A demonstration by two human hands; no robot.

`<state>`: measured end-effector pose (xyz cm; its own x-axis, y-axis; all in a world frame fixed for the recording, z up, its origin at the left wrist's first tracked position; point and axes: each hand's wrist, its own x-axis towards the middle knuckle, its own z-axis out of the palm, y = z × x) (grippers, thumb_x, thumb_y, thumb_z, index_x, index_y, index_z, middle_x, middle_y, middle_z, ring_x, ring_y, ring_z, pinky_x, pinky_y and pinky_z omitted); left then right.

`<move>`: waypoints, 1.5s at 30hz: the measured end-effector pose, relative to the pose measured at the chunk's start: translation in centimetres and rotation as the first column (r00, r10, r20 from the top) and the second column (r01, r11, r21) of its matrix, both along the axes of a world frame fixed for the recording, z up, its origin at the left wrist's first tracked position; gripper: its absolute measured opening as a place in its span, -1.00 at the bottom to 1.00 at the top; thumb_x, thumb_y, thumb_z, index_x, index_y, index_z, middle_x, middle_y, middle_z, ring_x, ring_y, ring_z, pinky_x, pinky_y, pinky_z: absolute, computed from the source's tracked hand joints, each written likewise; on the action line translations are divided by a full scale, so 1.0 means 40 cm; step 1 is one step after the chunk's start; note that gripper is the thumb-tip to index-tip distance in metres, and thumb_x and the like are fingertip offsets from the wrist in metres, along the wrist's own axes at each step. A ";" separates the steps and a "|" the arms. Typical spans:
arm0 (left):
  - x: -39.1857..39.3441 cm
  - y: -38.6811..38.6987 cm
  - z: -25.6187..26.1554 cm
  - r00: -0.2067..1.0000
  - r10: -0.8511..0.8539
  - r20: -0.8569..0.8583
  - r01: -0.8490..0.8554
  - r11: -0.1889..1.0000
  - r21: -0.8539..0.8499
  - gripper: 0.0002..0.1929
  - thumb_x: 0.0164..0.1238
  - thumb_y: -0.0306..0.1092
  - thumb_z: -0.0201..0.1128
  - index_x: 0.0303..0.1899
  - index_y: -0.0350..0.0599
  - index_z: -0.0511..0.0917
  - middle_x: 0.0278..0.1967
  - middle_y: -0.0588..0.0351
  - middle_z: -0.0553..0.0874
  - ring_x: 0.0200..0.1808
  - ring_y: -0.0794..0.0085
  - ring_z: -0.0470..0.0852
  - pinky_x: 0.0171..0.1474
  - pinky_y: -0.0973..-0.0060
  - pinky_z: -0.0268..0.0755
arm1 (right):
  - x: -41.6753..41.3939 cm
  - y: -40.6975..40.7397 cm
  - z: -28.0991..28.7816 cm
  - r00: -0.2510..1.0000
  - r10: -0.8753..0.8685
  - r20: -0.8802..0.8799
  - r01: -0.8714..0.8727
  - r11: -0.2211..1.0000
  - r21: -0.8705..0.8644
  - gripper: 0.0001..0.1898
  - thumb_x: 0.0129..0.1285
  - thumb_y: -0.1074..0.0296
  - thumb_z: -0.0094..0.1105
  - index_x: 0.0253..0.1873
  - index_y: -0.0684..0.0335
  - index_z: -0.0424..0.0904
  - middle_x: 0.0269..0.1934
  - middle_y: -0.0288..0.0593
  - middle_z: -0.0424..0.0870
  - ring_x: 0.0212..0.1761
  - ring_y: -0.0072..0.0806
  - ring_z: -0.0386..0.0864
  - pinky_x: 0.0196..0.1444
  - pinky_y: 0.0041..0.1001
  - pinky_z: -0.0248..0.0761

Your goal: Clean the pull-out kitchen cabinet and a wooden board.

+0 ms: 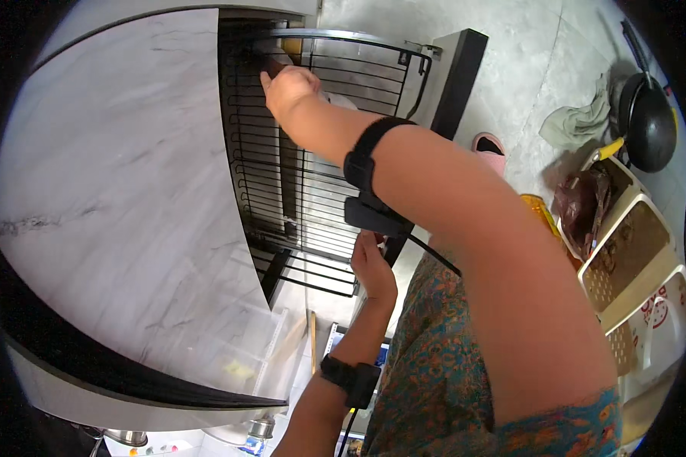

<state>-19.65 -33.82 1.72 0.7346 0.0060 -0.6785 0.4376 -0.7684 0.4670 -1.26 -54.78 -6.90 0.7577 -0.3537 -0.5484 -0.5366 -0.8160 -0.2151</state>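
A black wire pull-out basket (pixel 326 188) stands out from beneath a marble-patterned white countertop (pixel 131 188). At its far upper end, my right hand (pixel 291 91) reaches in, fingers closed around a dark brown object (pixel 272 65) whose shape is mostly in shadow. A whitish thing (pixel 340 101) lies behind that wrist, partly covered. Lower down, my left hand (pixel 373 263) is raised at the basket's front edge, beside the black-edged drawer front (pixel 460 83). Its fingertips are bent and partly hidden by the black device strapped to my right forearm, so its hold is unclear.
A pink slipper (pixel 490 151) is on the grey tiled floor. To the right are a black wok (pixel 651 123), a greyish cloth (pixel 577 123) and beige plastic baskets (pixel 629 257) with a dark plastic bag. A cable hangs from each forearm strap. Clear plastic containers (pixel 251 337) stand below the counter's corner.
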 end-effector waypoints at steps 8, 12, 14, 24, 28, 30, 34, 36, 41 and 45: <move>-0.005 0.009 -0.018 0.993 0.112 0.022 -0.108 0.985 -0.138 -0.66 0.46 -0.19 -0.01 -0.21 -0.35 0.56 -0.44 0.25 0.55 -0.41 0.63 0.37 -0.33 0.60 0.25 | -0.044 0.053 0.044 0.966 0.016 -0.259 -0.054 0.989 -0.139 -0.05 -0.08 0.41 0.24 0.48 0.15 -0.03 -0.32 0.08 0.54 -0.63 -0.33 0.41 -0.82 -0.48 0.02; -0.008 0.026 -0.035 0.999 0.026 0.034 -0.022 0.994 -0.108 -0.65 0.46 -0.19 -0.04 -0.25 -0.32 0.56 -0.47 0.21 0.54 -0.42 0.59 0.37 -0.33 0.56 0.26 | 0.009 -0.023 0.008 0.936 0.151 -0.317 -0.134 0.988 0.074 0.05 -0.14 0.25 0.38 0.49 0.16 -0.06 -0.18 -0.18 0.63 -0.48 -0.34 0.56 -0.73 -0.39 0.24; 0.002 0.051 -0.031 1.000 -0.003 0.005 0.003 1.000 -0.009 -0.63 0.47 -0.18 -0.05 -0.25 -0.32 0.59 -0.45 0.13 0.59 -0.40 0.53 0.43 -0.29 0.52 0.29 | 0.013 -0.065 -0.005 0.969 0.163 -0.187 -0.135 0.979 0.150 0.00 -0.06 0.23 0.34 0.49 0.12 -0.07 -0.11 -0.20 0.64 -0.32 -0.35 0.60 -0.60 -0.35 0.37; 0.005 -0.005 -0.002 0.996 -0.067 0.065 0.069 0.997 -0.019 -0.55 0.48 -0.08 -0.03 -0.31 -0.34 0.62 -0.43 0.07 0.66 -0.32 0.43 0.57 -0.15 0.48 0.37 | -0.069 -0.185 0.066 0.993 -0.064 0.098 0.035 0.962 0.270 -0.66 0.16 0.30 0.19 0.07 -0.02 0.64 0.02 -0.30 0.65 -0.03 -0.29 0.62 -0.23 -0.17 0.49; 0.007 -0.014 0.005 0.997 -0.078 0.024 0.078 0.997 0.023 -0.54 0.47 -0.03 -0.02 -0.29 -0.32 0.62 -0.40 0.08 0.65 -0.30 0.43 0.54 -0.14 0.46 0.34 | -0.118 -0.252 0.134 0.989 -0.033 0.146 0.008 0.985 0.172 -0.79 0.18 0.39 0.13 -0.12 0.03 0.70 -0.14 -0.29 0.71 -0.07 -0.30 0.66 -0.19 -0.29 0.55; 0.006 -0.016 0.005 0.999 -0.053 -0.001 0.053 0.998 0.022 -0.54 0.48 -0.02 -0.03 -0.29 -0.29 0.62 -0.40 0.11 0.64 -0.29 0.43 0.50 -0.13 0.45 0.30 | -0.125 -0.261 0.145 0.994 0.015 0.108 -0.032 0.987 0.158 -0.77 0.11 0.40 0.19 -0.13 -0.01 0.70 -0.16 -0.29 0.71 -0.11 -0.30 0.67 -0.21 -0.31 0.55; 0.003 -0.010 -0.002 0.999 -0.048 0.012 0.049 0.999 -0.015 -0.54 0.47 -0.02 -0.02 -0.28 -0.28 0.61 -0.39 0.09 0.63 -0.29 0.42 0.51 -0.11 0.44 0.30 | -0.133 -0.245 0.109 0.960 -0.099 0.262 0.077 0.992 0.096 -0.76 0.08 0.43 0.21 -0.14 -0.02 0.71 -0.19 -0.30 0.72 -0.14 -0.29 0.67 -0.22 -0.32 0.55; 0.003 -0.007 -0.005 0.997 -0.070 0.023 0.071 0.997 -0.026 -0.55 0.47 -0.02 -0.02 -0.28 -0.28 0.61 -0.39 0.09 0.64 -0.28 0.42 0.51 -0.11 0.44 0.31 | -0.128 -0.242 0.111 0.963 -0.033 0.269 0.028 0.999 0.023 -0.78 0.12 0.42 0.17 -0.16 -0.04 0.71 -0.21 -0.32 0.72 -0.13 -0.31 0.67 -0.21 -0.32 0.55; 0.002 -0.010 -0.004 0.990 -0.111 0.086 0.109 0.994 0.018 -0.58 0.45 -0.09 0.03 -0.30 -0.33 0.63 -0.40 0.07 0.68 -0.32 0.43 0.59 -0.16 0.48 0.41 | -0.118 -0.166 0.070 0.956 -0.039 0.290 0.021 0.998 0.067 -0.82 0.16 0.41 0.13 -0.17 0.04 0.70 -0.23 -0.30 0.73 -0.11 -0.33 0.67 -0.19 -0.38 0.54; 0.002 -0.008 0.003 0.976 -0.184 0.115 0.178 0.982 0.065 -0.59 0.45 -0.08 0.03 -0.33 -0.29 0.63 -0.43 0.10 0.67 -0.36 0.45 0.58 -0.20 0.47 0.40 | -0.113 -0.146 0.097 0.999 -0.020 0.028 0.010 0.946 0.323 -0.69 0.24 0.28 0.09 0.06 0.05 0.64 0.10 -0.20 0.61 0.09 -0.22 0.58 -0.11 -0.20 0.55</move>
